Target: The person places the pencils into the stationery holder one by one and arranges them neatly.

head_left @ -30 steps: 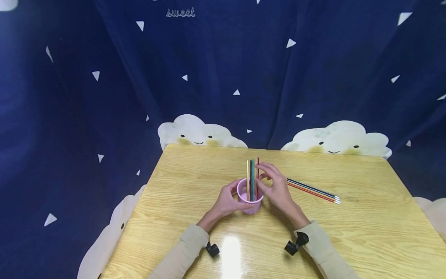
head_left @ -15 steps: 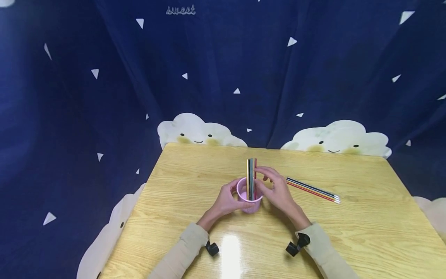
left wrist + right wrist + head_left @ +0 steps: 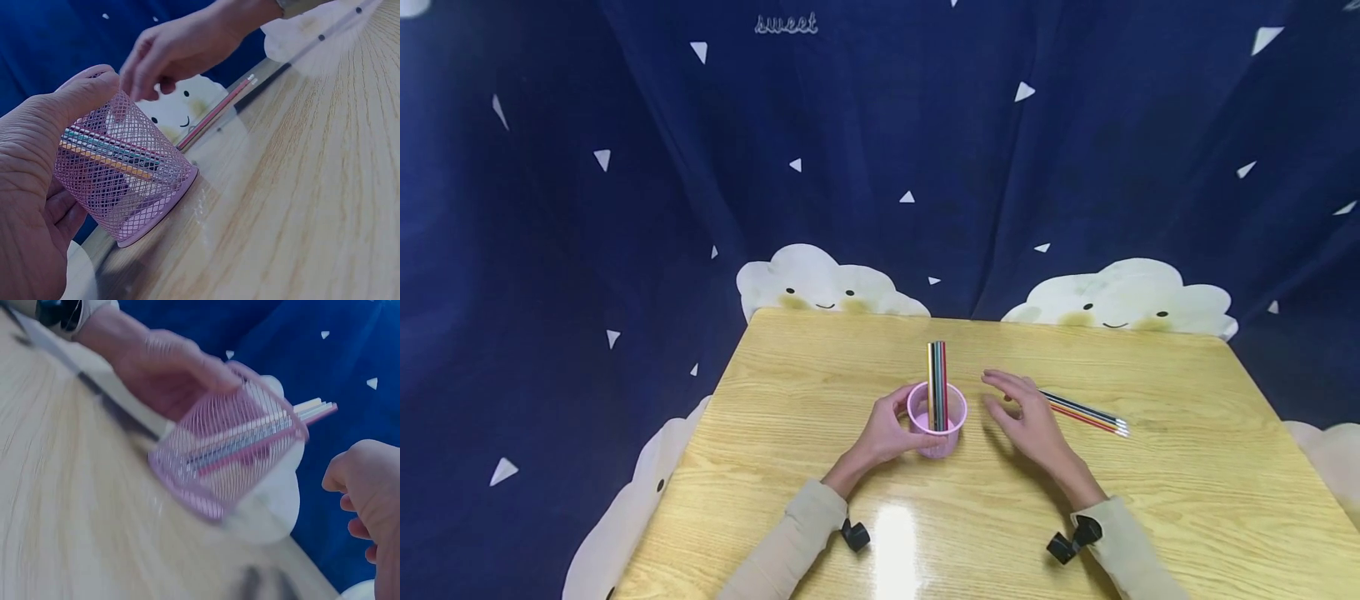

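Observation:
A pink mesh pencil cup stands on the table, its wall also plain in the left wrist view as a pink mesh cup. My left hand grips it from the left, thumb at the near side of the rim. Several pencils, yellow, dark, teal and red, stand together in the cup and rise above its rim. Right of the cup and apart from it, my right hand holds nothing, fingers loosely bent. Just beyond it lie several loose pencils, their left ends hidden behind that hand.
The wooden table runs beneath everything, with a bright reflection near its front. Behind it hangs a dark blue curtain printed with white triangles and smiling clouds. A small black device sits at the right cuff.
My right hand has let go of the red pencil, which now stands against the others in the cup, and has moved right toward the loose pencils. The left hand keeps its grip.

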A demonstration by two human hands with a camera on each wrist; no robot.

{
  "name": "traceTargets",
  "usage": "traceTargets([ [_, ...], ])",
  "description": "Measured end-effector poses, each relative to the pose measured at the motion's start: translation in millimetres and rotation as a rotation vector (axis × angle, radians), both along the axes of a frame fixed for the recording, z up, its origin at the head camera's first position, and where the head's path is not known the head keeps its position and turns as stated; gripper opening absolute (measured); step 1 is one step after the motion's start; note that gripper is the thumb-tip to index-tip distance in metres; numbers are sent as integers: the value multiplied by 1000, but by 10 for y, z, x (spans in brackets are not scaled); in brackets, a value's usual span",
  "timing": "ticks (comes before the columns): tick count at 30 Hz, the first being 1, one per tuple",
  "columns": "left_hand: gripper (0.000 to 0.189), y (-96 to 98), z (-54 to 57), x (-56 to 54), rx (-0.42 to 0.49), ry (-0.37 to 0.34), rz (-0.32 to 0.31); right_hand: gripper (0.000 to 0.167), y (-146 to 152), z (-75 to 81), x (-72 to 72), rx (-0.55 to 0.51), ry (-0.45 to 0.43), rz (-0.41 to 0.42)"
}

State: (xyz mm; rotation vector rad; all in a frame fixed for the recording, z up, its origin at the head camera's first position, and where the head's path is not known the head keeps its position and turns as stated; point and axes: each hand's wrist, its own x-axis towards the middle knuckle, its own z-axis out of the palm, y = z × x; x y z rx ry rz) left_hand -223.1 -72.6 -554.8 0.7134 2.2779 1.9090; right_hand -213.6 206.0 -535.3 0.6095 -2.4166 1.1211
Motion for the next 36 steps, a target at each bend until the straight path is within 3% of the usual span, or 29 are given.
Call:
traceTargets([
  [7, 89, -2, 6, 4, -16, -1, 7, 42, 260, -202, 50, 114, 6, -27],
  [15, 87, -4, -9, 19, -18, -1, 10, 44, 540, -356, 145, 316, -2, -108],
  [24, 86, -9, -6, 61, 10, -12, 9, 40, 696, -395, 297, 451, 10, -218],
  [36, 88, 2, 11, 20, -6, -16, 6, 32, 679, -385, 296, 525, 78, -264],
])
